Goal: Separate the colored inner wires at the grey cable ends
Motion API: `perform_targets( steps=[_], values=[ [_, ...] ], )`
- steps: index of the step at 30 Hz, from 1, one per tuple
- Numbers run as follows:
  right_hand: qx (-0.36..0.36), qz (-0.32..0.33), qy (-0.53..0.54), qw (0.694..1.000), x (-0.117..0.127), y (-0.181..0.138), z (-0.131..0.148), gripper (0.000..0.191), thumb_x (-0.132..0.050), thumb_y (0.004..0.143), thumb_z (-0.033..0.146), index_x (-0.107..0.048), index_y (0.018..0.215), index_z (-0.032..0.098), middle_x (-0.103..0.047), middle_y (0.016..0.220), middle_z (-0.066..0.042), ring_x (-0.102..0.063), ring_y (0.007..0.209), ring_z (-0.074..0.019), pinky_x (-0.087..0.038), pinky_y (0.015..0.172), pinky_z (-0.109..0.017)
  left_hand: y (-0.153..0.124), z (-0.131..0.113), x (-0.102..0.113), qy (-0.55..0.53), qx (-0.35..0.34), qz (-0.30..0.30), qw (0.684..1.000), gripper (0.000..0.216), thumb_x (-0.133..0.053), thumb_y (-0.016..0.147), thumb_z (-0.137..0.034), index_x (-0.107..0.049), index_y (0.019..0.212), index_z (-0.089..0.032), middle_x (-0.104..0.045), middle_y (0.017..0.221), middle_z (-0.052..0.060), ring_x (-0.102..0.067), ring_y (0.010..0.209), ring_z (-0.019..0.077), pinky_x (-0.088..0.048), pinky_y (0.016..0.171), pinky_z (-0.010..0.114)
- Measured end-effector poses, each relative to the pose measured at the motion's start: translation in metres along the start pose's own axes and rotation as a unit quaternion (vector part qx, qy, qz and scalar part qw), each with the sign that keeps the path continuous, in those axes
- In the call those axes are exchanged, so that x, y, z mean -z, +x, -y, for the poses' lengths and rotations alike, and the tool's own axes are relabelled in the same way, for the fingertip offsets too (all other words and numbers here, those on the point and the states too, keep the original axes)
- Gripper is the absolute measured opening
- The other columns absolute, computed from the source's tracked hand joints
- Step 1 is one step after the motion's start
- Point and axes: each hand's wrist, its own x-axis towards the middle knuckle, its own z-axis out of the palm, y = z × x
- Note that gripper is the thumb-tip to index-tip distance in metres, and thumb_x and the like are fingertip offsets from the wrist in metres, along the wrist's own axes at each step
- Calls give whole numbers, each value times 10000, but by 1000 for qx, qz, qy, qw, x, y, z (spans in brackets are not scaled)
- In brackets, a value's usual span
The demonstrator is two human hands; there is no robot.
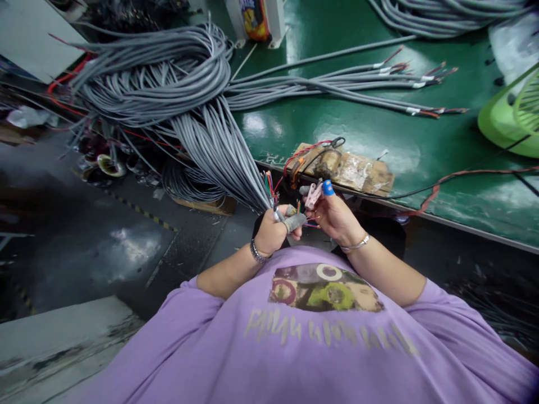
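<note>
My left hand [272, 231] is closed around the end of a grey cable. Worn grey covers wrap its thumb and a finger, and thin coloured wires [312, 220] fan out past the fingertips. Close beside it, my right hand [337, 217] is closed, with blue tape on its thumb. Between its thumb and fingers sits a small pale pink clip [314, 195], its exact kind hard to make out. Further stripped ends [268, 182] with coloured wires stand up just beyond my left hand, at the end of a hanging grey cable bundle [219, 148].
A large coil of grey cables [155, 78] lies on the green table [269, 132], with stripped ends [421, 78] stretching right. A worn wooden block [353, 171] with wires sits at the table's edge. A green basket [511, 115] stands at right. More cable coils [191, 182] lie below.
</note>
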Motion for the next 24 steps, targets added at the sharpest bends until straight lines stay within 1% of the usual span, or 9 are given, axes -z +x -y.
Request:
perform_targets(
  steps=[3,5,7,10,12,16,19,21,24],
  values=[
    [-37,11,-2,999,0,-1,4,660,-600,689,841,-655,777,190,-635,689,-18,-511,553,-105,-455,514,-234,-5,-1,1,-7,-15,-1,1000,399,-768,733,-496,-566,611,-174,-628,510,-5,-545,410,92,-467,433,213],
    [-41,25,-5,999,0,-2,8,685,-578,680,863,-656,786,190,-626,678,-17,-505,543,-104,-452,499,-229,-10,-1,1,-7,-27,-17,999,387,-767,737,-490,-572,622,-177,-630,515,-7,-552,417,95,-471,439,216],
    [-39,35,-12,999,-1,-1,11,652,-622,676,833,-656,792,192,-627,675,-14,-504,543,-104,-455,498,-228,-14,0,0,-10,-36,-41,998,372,-765,740,-489,-583,644,-180,-636,524,-12,-554,421,95,-476,442,216],
    [-25,33,-22,999,-3,-1,13,534,-758,662,697,-638,750,184,-605,652,7,-480,539,-87,-448,502,-212,-15,1,-3,-20,-48,-64,997,364,-764,742,-490,-584,667,-182,-640,529,-21,-554,421,91,-477,439,211],
    [-12,33,-15,999,-4,-2,12,485,-809,651,619,-638,749,176,-588,649,20,-468,542,-76,-446,510,-203,-13,1,-5,-26,-49,-71,996,368,-764,742,-493,-579,677,-181,-641,533,-23,-556,422,90,-480,440,208],
    [-18,13,-5,1000,-4,-3,9,490,-783,669,640,-640,793,189,-623,689,10,-476,535,-82,-436,496,-211,-7,2,-10,-28,-36,-98,994,385,-762,735,-511,-563,697,-183,-632,534,-31,-544,419,85,-482,443,204],
    [-18,-18,-16,1000,-3,-4,10,497,-801,649,644,-623,755,191,-612,649,19,-463,512,-77,-428,488,-208,-4,2,-12,-44,-37,-107,993,379,-773,721,-497,-558,712,-185,-618,532,-41,-536,418,79,-480,442,198],
    [-16,-12,-12,1000,-1,-4,11,464,-806,667,612,-637,753,189,-612,641,22,-478,523,-78,-441,512,-208,-2,2,-12,-52,-38,-107,992,370,-770,723,-487,-557,706,-185,-612,526,-43,-537,415,79,-481,438,197],
    [-24,14,14,1000,2,-5,12,371,-747,759,563,-685,812,202,-670,715,2,-568,609,-107,-483,583,-230,-1,0,-13,-47,-31,-107,993,364,-758,731,-479,-551,681,-184,-607,515,-42,-537,409,80,-484,434,198]
  ],
)
